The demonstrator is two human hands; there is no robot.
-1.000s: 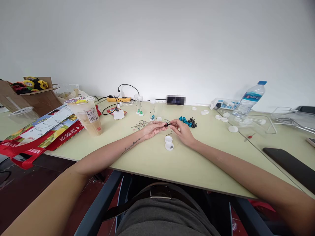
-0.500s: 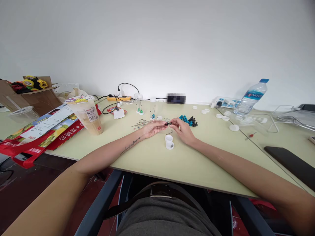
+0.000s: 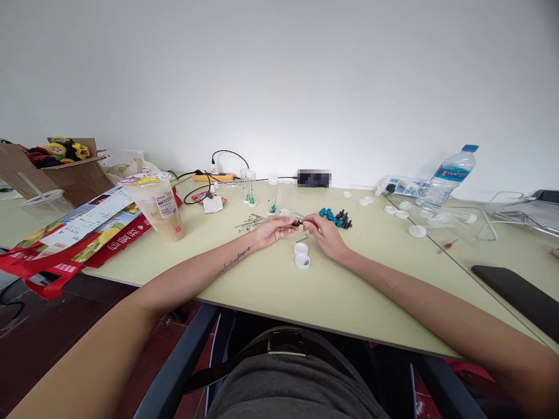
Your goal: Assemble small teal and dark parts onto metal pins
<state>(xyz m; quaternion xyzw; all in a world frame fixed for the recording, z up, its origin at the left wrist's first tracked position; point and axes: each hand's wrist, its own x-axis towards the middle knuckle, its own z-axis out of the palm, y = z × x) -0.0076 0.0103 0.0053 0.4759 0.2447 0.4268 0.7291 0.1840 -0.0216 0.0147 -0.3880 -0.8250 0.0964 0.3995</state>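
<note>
My left hand [image 3: 275, 231] pinches a small black part [image 3: 297, 223], too small to name. From the other side my right hand [image 3: 324, 234] meets it with closed fingertips; what sits in them is hidden. Below the hands stand two small white caps [image 3: 302, 262], and the nearer one holds tiny dark pieces. Beside the fingers lies a thin L-shaped hex key [image 3: 302, 238]. Several blue and black small parts [image 3: 335, 218] form a pile behind my right hand. Thin metal rods [image 3: 251, 222] are scattered behind my left wrist.
A drink cup [image 3: 159, 209] and a red bag [image 3: 100, 233] are at the left. Clear tubes [image 3: 248, 189] stand at the back. At the right are a water bottle [image 3: 449, 177], loose white lids [image 3: 417, 231], a power strip [image 3: 404, 186] and a dark phone [image 3: 515, 297].
The view has shifted slightly, so everything appears a little lower. Both hands keep their pinch around the small black part, with only slight finger motion.
</note>
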